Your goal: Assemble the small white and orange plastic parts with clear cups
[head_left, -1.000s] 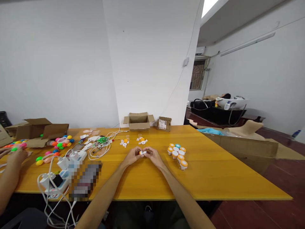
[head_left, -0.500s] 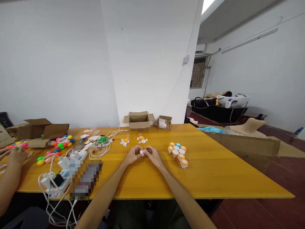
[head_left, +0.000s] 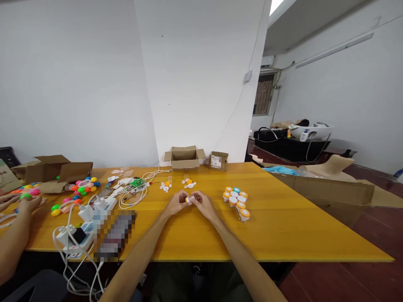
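While holding a small orange, white and see-through plastic piece (head_left: 188, 199) just below the middle of the frame, using both bare hands at once. Pinching with the left hand (head_left: 176, 204) on the orange side and with the right hand (head_left: 202, 203) on the see-through side. Having the piece right between the two, touching both, so putting neither hand nearer. Seeming to be pointing the long way mostly from left to right, but being too small and too covered for telling the exact tilt. Pressing fingertips snugly on the piece, showing no wide gap, and curling the other fingers in. Working over the shiny yellow wooden table (head_left: 283, 235). Facing two little piles of white and orange plastic wheels (head_left: 189, 183) just above the hands. Leaving little round clear plastic pots with orange, white and teal tops (head_left: 241, 199) standing apart, right of the middle, nearer the right hand.
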Demonstrator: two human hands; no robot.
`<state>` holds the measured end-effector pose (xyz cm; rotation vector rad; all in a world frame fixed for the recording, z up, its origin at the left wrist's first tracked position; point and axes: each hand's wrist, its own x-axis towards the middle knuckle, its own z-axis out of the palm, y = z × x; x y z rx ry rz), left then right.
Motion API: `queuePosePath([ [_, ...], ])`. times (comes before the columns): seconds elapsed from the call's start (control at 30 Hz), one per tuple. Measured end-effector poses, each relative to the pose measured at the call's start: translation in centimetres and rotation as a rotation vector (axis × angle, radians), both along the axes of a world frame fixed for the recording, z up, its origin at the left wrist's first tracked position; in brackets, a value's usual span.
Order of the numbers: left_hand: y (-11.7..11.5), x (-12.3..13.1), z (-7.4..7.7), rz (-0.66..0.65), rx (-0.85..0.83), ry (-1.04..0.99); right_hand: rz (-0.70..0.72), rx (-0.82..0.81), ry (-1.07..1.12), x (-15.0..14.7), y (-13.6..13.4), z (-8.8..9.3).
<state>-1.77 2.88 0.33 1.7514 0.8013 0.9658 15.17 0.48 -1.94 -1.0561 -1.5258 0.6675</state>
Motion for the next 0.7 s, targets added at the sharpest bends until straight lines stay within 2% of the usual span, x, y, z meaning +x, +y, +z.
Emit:
queuePosePath([
  [0.1, 0.01, -0.04, 0.09, -0.004, 0.005, 0.0, 0.017, 0.032, 0.031, -0.09, 0.2, -0.13],
  [0.27, -0.11, -0.02, 0.25, -0.001, 0.021, 0.009, -0.073, -0.076, 0.007, -0.16, 0.37, -0.33],
  [0.53, -0.07, 0.12, 0.27, -0.004, 0.015, 0.013, 0.084, 0.007, 0.035, 0.06, 0.36, -0.2],
  [0.7, 0.2, 0.1, -0.06, -0.002, 0.02, 0.023, -0.056, -0.078, 0.023, 0.0, 0.54, -0.56],
])
